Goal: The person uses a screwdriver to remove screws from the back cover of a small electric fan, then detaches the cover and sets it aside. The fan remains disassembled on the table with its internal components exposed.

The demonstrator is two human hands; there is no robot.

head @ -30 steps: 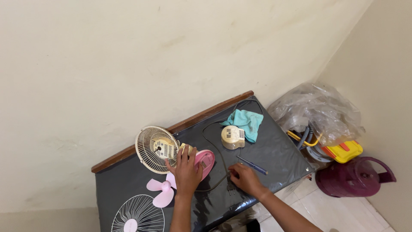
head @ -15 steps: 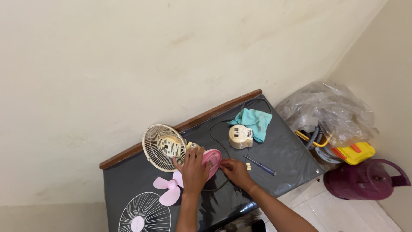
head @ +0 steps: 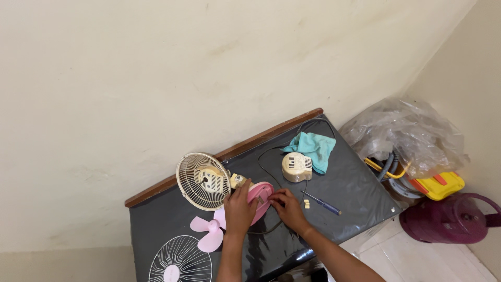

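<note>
A small fan lies in parts on a dark table (head: 355, 188). My left hand (head: 239, 211) rests on the pink fan base (head: 262, 193), fingers curled over it. Beside it, my right hand (head: 287, 208) touches the base's right edge with its fingertips. The cream rear grille with the motor (head: 203, 180) stands just left of my left hand. A pink fan blade (head: 207, 233) lies below it, and a white front grille (head: 175, 261) sits at the table's near left corner. A black cord (head: 271, 156) loops behind the base.
A cream motor cover (head: 296, 167) lies by a teal cloth (head: 313, 149). A blue-handled screwdriver (head: 323, 204) and a small pale part (head: 306, 203) lie right of my right hand. Right of the table stand a clear plastic bag (head: 407, 136), a yellow object (head: 438, 185) and a maroon jug (head: 451, 219).
My right hand has moved left from beside the screwdriver to the pink base. My left hand stays on the base. The view has shifted slightly.
</note>
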